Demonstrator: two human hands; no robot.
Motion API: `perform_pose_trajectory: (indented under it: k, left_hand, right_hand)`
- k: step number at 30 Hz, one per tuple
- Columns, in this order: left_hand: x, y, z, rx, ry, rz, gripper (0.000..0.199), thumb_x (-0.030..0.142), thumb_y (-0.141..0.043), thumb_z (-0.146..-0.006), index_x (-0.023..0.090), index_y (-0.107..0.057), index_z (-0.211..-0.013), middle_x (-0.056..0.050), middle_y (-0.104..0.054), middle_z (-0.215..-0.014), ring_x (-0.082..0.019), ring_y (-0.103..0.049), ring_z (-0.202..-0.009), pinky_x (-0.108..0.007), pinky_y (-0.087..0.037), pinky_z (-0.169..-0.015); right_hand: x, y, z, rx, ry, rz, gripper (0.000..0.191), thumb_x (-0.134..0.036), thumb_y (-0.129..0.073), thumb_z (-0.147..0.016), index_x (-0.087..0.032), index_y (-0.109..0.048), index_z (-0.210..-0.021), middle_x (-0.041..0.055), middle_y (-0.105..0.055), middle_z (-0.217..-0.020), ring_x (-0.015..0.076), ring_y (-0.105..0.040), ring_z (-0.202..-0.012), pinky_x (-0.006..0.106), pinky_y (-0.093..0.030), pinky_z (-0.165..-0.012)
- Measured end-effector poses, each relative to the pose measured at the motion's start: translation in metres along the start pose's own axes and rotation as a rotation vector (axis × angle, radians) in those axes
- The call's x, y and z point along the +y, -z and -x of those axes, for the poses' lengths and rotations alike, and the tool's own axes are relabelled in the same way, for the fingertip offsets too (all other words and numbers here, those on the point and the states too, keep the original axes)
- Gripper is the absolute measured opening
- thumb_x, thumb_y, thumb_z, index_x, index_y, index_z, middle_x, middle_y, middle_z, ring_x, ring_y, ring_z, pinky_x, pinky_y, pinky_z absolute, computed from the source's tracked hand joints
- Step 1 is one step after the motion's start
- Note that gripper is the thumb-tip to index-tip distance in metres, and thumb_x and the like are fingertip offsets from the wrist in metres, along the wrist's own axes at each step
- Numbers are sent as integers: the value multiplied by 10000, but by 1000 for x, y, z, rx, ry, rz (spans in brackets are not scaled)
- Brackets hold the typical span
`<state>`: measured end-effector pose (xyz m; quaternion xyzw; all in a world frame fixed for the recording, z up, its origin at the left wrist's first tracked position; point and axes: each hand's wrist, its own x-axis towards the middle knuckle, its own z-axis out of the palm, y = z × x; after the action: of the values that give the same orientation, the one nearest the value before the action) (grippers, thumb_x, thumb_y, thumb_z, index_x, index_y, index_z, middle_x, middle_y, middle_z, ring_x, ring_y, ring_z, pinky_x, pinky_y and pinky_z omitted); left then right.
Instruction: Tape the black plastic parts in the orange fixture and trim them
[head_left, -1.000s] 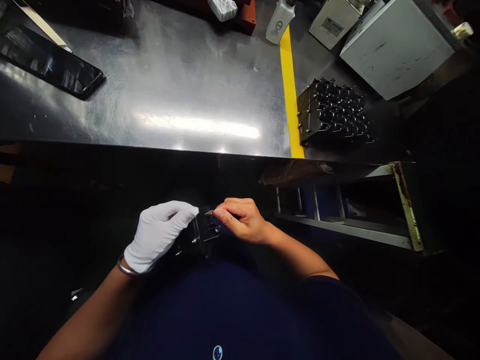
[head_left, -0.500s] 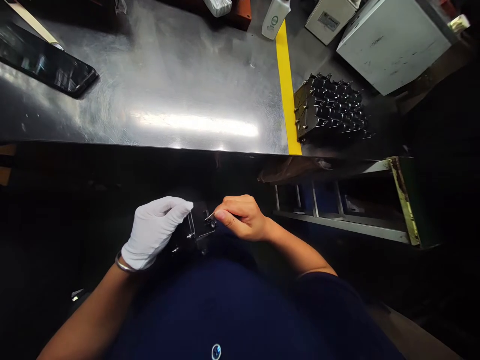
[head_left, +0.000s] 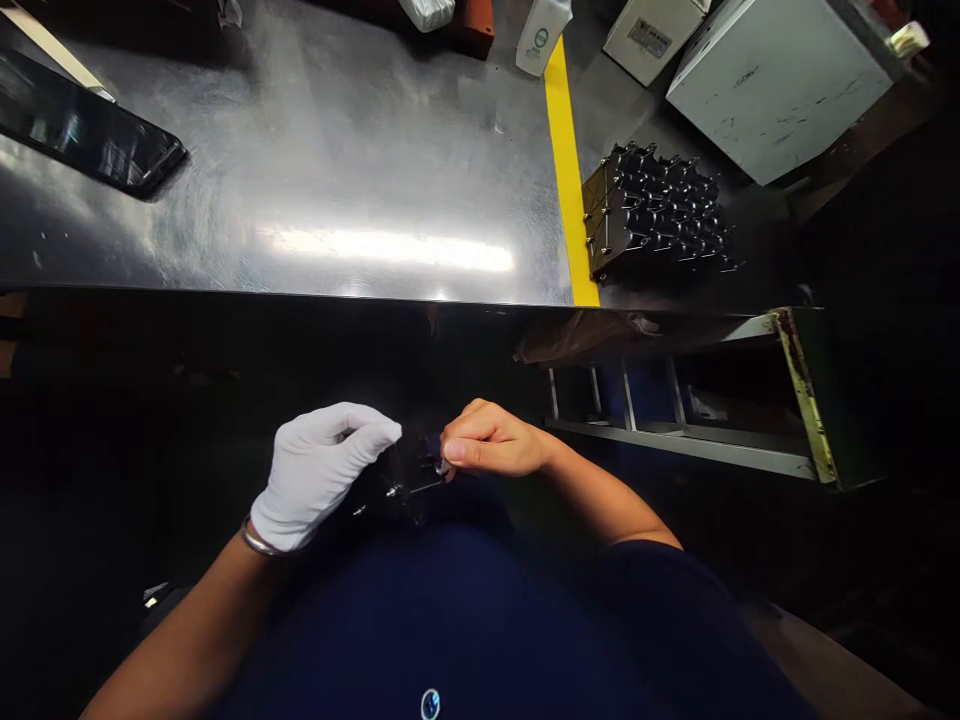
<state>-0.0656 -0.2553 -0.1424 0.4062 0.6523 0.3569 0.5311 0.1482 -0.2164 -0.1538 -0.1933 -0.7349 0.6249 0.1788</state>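
Observation:
My left hand (head_left: 319,470), in a white glove, is closed with thumb and fingertips pinched at the top of a dark part with thin metal rods (head_left: 395,490). The part hangs close in front of my body, and much of it is lost against the dark background. My bare right hand (head_left: 495,440) is closed at the part's right end, thumb pressed against the curled fingers. A small shiny bit shows just under that thumb; what the fingers pinch is hidden.
Beyond my hands runs the metal bench (head_left: 337,180) with a yellow strip (head_left: 566,170). On it are a stack of black parts with metal pins (head_left: 660,215), a phone-like black slab (head_left: 82,120), a white bottle (head_left: 541,40) and a grey box (head_left: 772,90). Below right stands a metal frame (head_left: 720,450).
My right hand has turned and lowered its thumb onto the part's right end; the thin metal piece seen in its fingertips is now hidden. My left hand has shifted slightly right and down.

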Motion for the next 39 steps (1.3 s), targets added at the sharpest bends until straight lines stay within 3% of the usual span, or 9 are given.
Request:
perform_pose_trajectory:
  k: [4,7,16,24,30,34,36,37,39]
  left_hand:
    - [1,1,-3,40,-44,-49,211,406,-741,-625,202,-699,-591,-25,-683,-614,-172,-616,-585,-272,-511,-569]
    - [-2,0,-5,39,-35,-48,231,423,-747,-617,199,-695,-592,-23,-677,-610,-169,-607,-575,-265,-505,-552]
    - [-11,-7,-7,138,3,-36,315,479,-729,-650,169,-672,-637,-13,-637,-608,-134,-535,-562,-241,-444,-521]
    - [-11,-12,-4,209,60,-3,350,514,-693,-724,172,-636,-679,22,-586,-606,-112,-492,-567,-223,-421,-529]
    - [-16,-13,-6,241,47,-19,364,531,-704,-700,175,-644,-660,15,-589,-599,-119,-496,-565,-231,-417,-523]
    - [-17,-15,-8,206,85,-26,381,545,-726,-651,169,-671,-676,-2,-614,-613,-132,-514,-571,-240,-421,-519]
    - [-15,-15,-9,197,99,-20,409,578,-706,-665,171,-663,-672,-5,-611,-613,-132,-508,-567,-240,-414,-509]
    - [-13,-14,-10,192,109,-19,426,597,-687,-682,172,-658,-673,-6,-609,-615,-132,-503,-564,-240,-409,-502]
    - [-8,-13,-12,162,135,-24,453,626,-645,-718,174,-648,-679,-10,-612,-631,-133,-500,-565,-240,-403,-494]
  right_hand:
    - [1,-4,-2,168,76,310,551,-645,-452,-913,-142,-626,-769,29,-578,-621,101,-523,-554,232,-396,-539]
    - [1,-7,-6,205,125,494,526,-652,-524,-871,-172,-562,-658,-2,-508,-575,100,-483,-548,237,-356,-543]
    - [2,-10,-9,329,150,716,571,-618,-445,-929,-197,-396,-545,-29,-364,-543,101,-358,-519,268,-243,-516]
    - [8,-14,-12,527,134,897,557,-659,-401,-922,-181,-522,-663,5,-476,-620,120,-403,-590,266,-279,-553]
    - [6,-11,-10,431,68,847,602,-619,-307,-971,-184,-426,-573,-14,-401,-574,102,-354,-547,265,-224,-531]
    - [3,-1,-4,123,44,582,587,-620,-338,-965,-183,-414,-581,-38,-402,-550,75,-367,-509,233,-255,-517]
    - [2,3,-1,38,77,462,554,-569,-331,-992,-180,-460,-619,-38,-450,-565,66,-408,-508,214,-296,-520]
    - [2,3,0,73,86,439,527,-521,-320,-1012,-175,-495,-656,-30,-490,-588,67,-441,-523,207,-321,-531]
    - [2,2,0,264,87,483,455,-407,-319,-1037,-160,-558,-739,-5,-562,-643,74,-499,-566,205,-366,-562]
